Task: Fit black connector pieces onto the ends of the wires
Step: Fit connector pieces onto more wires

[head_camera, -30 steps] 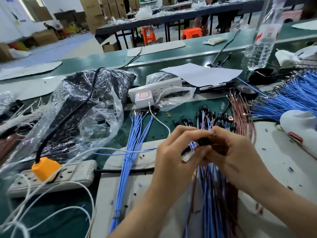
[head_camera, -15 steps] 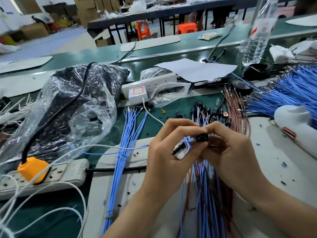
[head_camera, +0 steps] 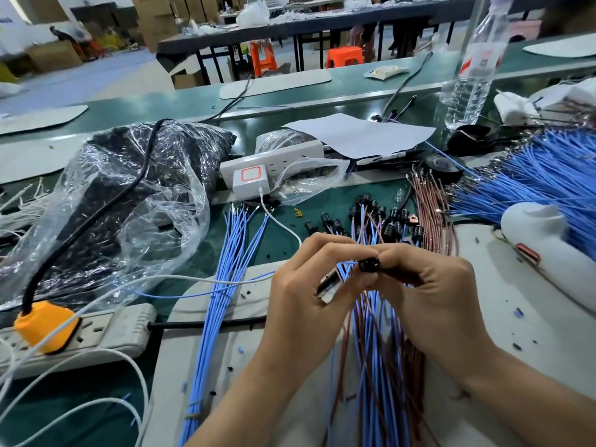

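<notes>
1. Pinched black connector [head_camera: 369, 264] in curled fingers [head_camera: 396, 254] of right hand [head_camera: 432, 285], nearer than white charger [head_camera: 250, 180] and to its right, above counter [head_camera: 322, 208].
2. Gripped thin blue wire [head_camera: 347, 262] at fingertips of left hand [head_camera: 309, 285], tip at connector's mouth.
3. Judged connector light, hard, tiny and slippery, best held by its sides. Judged wire limp, best pinched near its tip.
4. Drawn closer than half a second earlier: fingertips meeting, gap gone.

Bright even light, soft focus, bowed edges
</notes>
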Motion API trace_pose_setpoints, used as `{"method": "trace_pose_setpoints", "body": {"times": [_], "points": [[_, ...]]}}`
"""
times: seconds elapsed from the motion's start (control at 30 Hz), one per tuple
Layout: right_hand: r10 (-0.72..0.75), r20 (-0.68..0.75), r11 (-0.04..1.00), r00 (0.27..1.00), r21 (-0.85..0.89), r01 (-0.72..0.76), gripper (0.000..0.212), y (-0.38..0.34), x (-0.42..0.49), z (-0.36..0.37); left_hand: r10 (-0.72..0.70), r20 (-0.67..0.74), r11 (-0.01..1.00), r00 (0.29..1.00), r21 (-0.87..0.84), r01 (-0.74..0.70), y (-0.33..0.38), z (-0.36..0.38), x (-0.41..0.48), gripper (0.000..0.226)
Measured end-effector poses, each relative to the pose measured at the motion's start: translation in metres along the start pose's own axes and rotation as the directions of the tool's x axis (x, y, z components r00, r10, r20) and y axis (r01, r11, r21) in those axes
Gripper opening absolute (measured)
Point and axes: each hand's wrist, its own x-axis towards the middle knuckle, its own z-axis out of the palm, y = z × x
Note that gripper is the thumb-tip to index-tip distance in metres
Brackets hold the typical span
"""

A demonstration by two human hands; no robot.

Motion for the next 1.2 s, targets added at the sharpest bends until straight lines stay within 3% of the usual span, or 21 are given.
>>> {"method": "trace_pose_setpoints", "body": {"times": [0.2,0.57,0.67,0.83,1.2], "points": [[-0.060,-0.027,0.998,0.998,-0.016,0.059,0.026,0.0004,0.0005,0.0012,0.009,-0.016,1.000,1.000,-0.010,-0.009,0.0000,-0.0003,0.0004,0.016],[-0.020,0.029,0.998,0.999,0.054,0.019,0.027,0.0018,0.0005,0.0007,-0.010,-0.017,0.996,1.000,-0.087,0.008,-0.0037,-0.0002,-0.0015,0.015],[0.041,0.037,0.998,0.998,0.055,-0.043,0.022,0.0041,-0.0012,0.0015,-0.052,-0.015,0.984,0.999,-0.171,0.049,-0.0025,0.0010,-0.0018,0.017],[0.154,0.052,0.973,0.987,0.168,-0.161,0.013,0.0063,-0.0033,0.0025,-0.016,-0.005,0.993,1.000,-0.120,0.015,-0.0007,0.0012,-0.0016,0.014],[0.010,0.069,1.000,0.998,0.019,-0.011,0.007,0.0040,-0.0015,0.0040,-0.020,0.027,0.999,0.999,-0.044,0.022,-0.0018,0.0006,-0.0003,0.015]]}}
